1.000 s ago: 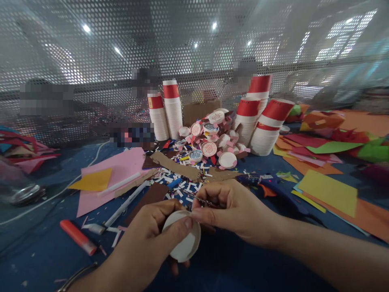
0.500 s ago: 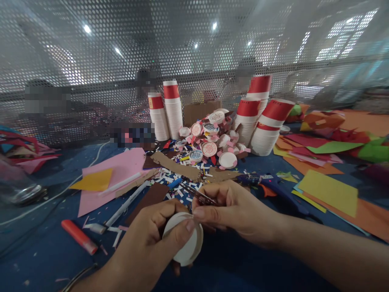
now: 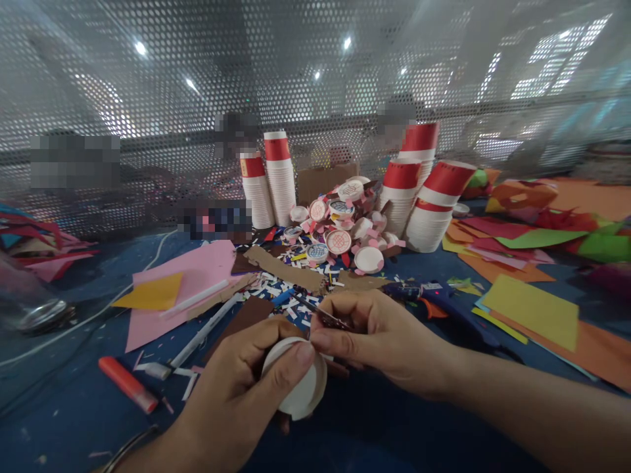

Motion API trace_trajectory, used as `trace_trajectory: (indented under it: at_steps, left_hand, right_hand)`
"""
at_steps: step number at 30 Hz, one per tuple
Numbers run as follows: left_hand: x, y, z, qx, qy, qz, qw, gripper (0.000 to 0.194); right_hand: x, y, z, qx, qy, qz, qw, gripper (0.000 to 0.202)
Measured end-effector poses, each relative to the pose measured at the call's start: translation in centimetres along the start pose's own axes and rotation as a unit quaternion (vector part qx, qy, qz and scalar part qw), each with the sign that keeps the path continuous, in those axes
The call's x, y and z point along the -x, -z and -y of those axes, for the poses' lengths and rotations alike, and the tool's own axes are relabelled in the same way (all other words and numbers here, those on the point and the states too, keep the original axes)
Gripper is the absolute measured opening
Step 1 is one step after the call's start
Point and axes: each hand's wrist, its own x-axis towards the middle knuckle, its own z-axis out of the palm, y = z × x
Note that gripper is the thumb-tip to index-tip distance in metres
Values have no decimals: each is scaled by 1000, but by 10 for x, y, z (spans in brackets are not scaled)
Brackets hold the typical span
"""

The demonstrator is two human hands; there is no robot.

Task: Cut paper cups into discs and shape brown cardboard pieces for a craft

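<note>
A round white paper disc with a raised rim (image 3: 302, 394) is pinched in my left hand (image 3: 246, 381), the thumb lying across its face. My right hand (image 3: 369, 332) is closed around a dark, thin tool (image 3: 335, 321), whose narrow end points up and left; its exact kind is hard to make out. The right thumb tip meets the disc's upper right rim, close to the left thumb. Beyond both hands lie white paper scraps (image 3: 269, 287) and a blue marker (image 3: 282, 297).
Stacked paper cups (image 3: 280, 177) and more stacks (image 3: 400, 190) flank a pile of decorated discs (image 3: 338, 241). A blue glue gun (image 3: 444, 305) lies beyond my right forearm. Coloured paper (image 3: 532, 309) is at right, pink paper (image 3: 148, 328) and a red marker (image 3: 127, 384) at left.
The disc has shifted slightly up and left with my left hand and looks a little turned. My right hand has moved slightly left, still holding the dark tool.
</note>
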Motion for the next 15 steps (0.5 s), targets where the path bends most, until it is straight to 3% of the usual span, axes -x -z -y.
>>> trace_trajectory:
  at_steps: [15]
  left_hand:
    - [-1,-2,2,-6,22,-21,1000,40]
  right_hand:
    - [1,-1,-4,20,29,-20,999,39]
